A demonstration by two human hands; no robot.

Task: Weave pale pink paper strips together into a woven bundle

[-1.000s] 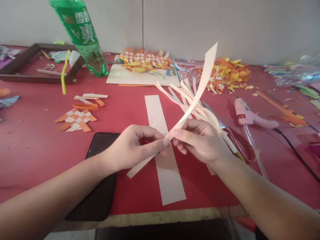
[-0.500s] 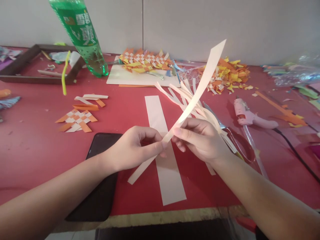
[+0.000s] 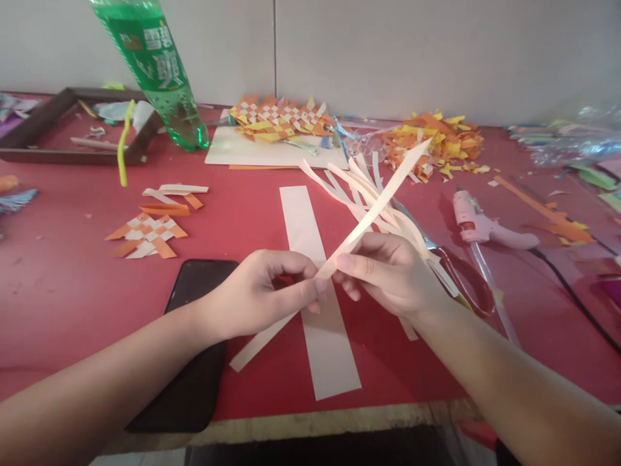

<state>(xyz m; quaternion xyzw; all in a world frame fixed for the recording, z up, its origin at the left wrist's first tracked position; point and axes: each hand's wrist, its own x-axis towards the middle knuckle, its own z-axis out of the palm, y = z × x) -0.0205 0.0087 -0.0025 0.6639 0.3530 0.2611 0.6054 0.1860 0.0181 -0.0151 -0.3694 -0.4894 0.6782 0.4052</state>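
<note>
A long white paper strip (image 3: pixel 383 200) runs slantwise through both hands, one end hanging low on the left and the other rising to the right. My left hand (image 3: pixel 272 285) pinches it between thumb and fingers. Close beside it, my right hand (image 3: pixel 385 268) pinches the same strip a little higher up. Beneath them a wider white paper piece (image 3: pixel 332 353) lies flat on the red table (image 3: pixel 272 388). Several narrow loose strips (image 3: pixel 334 188) are heaped behind my right hand. A black phone (image 3: pixel 194 382) lies partly under my left forearm.
Red-handled scissors (image 3: pixel 466 278) and a pink glue gun (image 3: pixel 470 217) with a cord lie at right. A woven orange-and-white paper fish (image 3: pixel 149 233) is at left. Further back are a green bottle (image 3: pixel 160 71), a dark frame (image 3: pixel 36 139) and orange-yellow paper scraps (image 3: pixel 441 142).
The held strip has slid down and leftward through my hands. Its lower end now reaches further left, and its upper end stands lower. Both hands stay nearly in place.
</note>
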